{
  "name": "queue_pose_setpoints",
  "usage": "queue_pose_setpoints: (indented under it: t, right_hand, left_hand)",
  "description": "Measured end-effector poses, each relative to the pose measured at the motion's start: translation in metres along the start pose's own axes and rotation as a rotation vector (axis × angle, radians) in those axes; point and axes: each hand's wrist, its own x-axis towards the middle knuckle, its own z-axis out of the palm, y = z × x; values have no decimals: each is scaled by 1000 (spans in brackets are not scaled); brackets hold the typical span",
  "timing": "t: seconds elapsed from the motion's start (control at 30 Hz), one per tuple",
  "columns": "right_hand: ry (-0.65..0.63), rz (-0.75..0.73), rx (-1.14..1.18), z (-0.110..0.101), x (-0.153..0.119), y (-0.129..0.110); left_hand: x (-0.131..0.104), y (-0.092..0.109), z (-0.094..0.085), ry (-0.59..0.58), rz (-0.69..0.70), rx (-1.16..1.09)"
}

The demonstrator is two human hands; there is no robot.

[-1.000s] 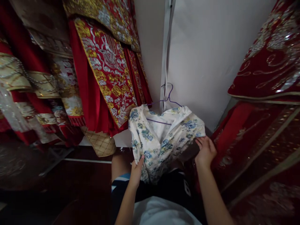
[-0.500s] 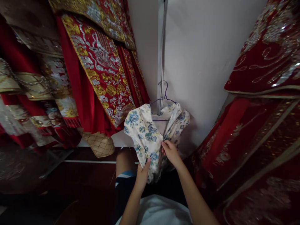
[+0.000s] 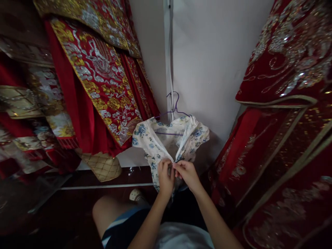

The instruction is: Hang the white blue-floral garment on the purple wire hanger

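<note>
A short-sleeved floral blouse (image 3: 155,145), white with blue flowers, hangs on a thin purple hanger (image 3: 176,103) in front of me. Its neckline spreads into a V. At the bottom of that V, my left hand (image 3: 166,174) is closed with bent fingers on the blouse's front edge. Close beside it, nearly touching, my right hand (image 3: 187,174) pinches the other front edge between thumb and fingers. Whatever small fastening lies between the fingertips is hidden. Below the hands, the lower part of the blouse is mostly covered by my forearms.
Red robes with gold and silver embroidery (image 3: 100,83) hang at the left, above a quilted gold piece (image 3: 102,166). More sequinned red garments (image 3: 280,79) hang at the right. Behind the blouse, a white strap (image 3: 171,58) runs down the wall corner (image 3: 207,52).
My left hand has moved up from the blouse's lower side to the front edge beside my right hand. The front edges now meet at the hands, and the neckline shows as an even V.
</note>
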Motion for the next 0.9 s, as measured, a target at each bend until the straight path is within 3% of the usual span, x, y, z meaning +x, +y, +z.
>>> queue_pose_setpoints:
  t: [0.17,0.43,0.57,0.67,0.77,0.83,0.9]
  right_hand:
    - [48,-2,68,-2,24,-30]
    - [253,-99,319,10,108,-121]
    - [220,-164,322,15,109,-128]
    - [178,-227,279,14,95,-116]
    - [165,-264,220,10,84,-107]
    - [148,-295,180,6,80,-106]
    - [135,-334,138,3,80,-108]
  left_hand:
    - [6,1,-5,-199,21,-17]
    - [3,18,-20,-645,39,361]
    - [15,25,-26,-753,72,416]
    - [48,31,-31,-667,88,254]
    - [101,42,-34,-398,127,47]
    - [138,50,-34,-251,222,0]
    - [167,58,-32,-232,342,35]
